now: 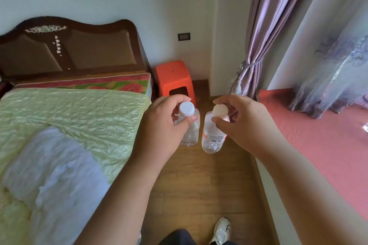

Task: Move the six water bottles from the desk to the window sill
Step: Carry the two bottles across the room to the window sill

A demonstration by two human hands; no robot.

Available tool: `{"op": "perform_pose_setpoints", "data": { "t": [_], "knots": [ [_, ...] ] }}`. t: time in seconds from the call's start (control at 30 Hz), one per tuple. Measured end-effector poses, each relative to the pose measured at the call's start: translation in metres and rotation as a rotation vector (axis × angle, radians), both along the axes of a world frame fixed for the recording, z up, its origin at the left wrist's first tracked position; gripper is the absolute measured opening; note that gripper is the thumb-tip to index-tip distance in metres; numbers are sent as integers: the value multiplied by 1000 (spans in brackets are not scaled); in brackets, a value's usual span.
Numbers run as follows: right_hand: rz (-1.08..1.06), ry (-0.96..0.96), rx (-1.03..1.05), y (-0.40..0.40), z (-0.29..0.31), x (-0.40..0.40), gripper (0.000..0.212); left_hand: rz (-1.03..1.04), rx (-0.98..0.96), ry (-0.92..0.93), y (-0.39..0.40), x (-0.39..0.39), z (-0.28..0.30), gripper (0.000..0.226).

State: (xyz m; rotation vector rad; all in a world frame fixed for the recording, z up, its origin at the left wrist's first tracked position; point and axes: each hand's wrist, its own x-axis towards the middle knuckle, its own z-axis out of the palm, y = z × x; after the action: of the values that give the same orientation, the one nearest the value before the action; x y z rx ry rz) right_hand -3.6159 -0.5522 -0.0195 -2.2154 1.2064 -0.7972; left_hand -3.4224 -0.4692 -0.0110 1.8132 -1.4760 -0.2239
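Clear plastic hangs from each of my hands: I carry two water bottles by the neck, so that each one hangs straight down and needs only a few fingers. My left hand (165, 119) pinches the left bottle (189, 131) just under its white cap (186, 108), with the thumb on the near side and the fingers curled over the far side. My right hand (241, 119) does the same on the right bottle (213, 137), thumb and forefinger closed below its pale cap (220, 111), the other fingers loosely bent behind it. Both bottles are in the air above the wooden floor (199, 181), just beside each other but apart, between the bed (69, 117) and the window sill (322, 141).

I judge this is the carrying step. The sill, covered with a red cloth, is near on my right side, so I hold the bottles low and in front of me, ready to swing them to the right. Both forearms reach forward, wrists bent down, elbows a little open. I cannot see the desk, and I cannot tell how many bottles are already on the sill; something clear shows at the right edge, but it is too cut off to name.
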Motion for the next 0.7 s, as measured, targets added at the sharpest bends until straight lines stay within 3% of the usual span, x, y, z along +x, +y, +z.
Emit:
{"op": "perform_pose_setpoints", "data": {
  "t": [0.33,0.7],
  "knots": [
    [-177,55,-5,-96,-2,-33,38,-193,26,-17,-133,-28,-10,37],
    [-684,144,31,-188,8,-62,38,-676,29,-60,-319,-54,-21,38]
  ]
}}
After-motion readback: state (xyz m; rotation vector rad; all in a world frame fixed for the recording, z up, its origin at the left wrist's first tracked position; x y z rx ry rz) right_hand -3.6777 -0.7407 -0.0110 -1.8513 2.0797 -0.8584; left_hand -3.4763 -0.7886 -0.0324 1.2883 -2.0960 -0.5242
